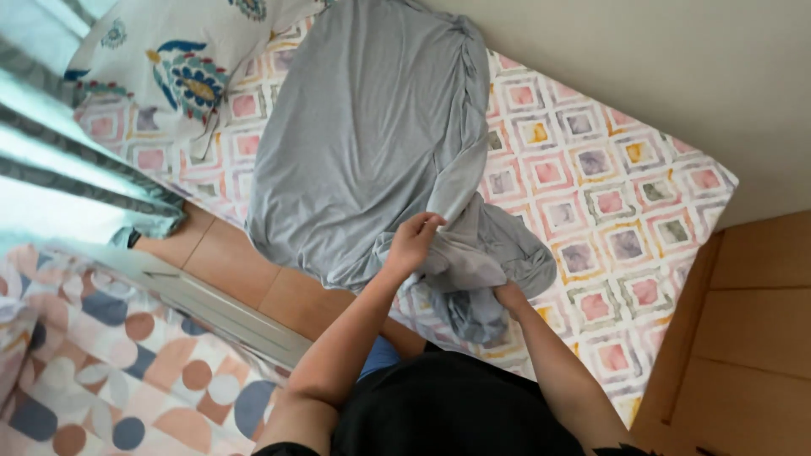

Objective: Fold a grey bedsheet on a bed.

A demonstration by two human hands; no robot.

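The left hand (414, 241) is closed in a pinch on a bunched edge of the grey garment (372, 143), fingers curled over a fold of the cloth just where it gathers. Just below and to the right of that pinch, the right hand (509, 295) is tucked into the crumpled lower part of the same garment; its fingers are buried in the folds, so it seems to be gripping cloth, though the exact closure cannot be told. From both grips the garment spreads away up the bed, lying mostly flat, with a gathered seam running along its far side. It looks a thin, stretchy jersey: light, limp and quick to wrinkle, likely to sag wherever it is unsupported, so it would be best taken at a seam or hem, with the two hands apart. Beneath it lies the patterned bedsheet (608, 194) of pink and multicoloured squares. Beyond the far end of the garment sits a floral pillow (177, 59). Off to the left of the grip hangs a striped curtain (76, 169), above a tiled floor (245, 270).
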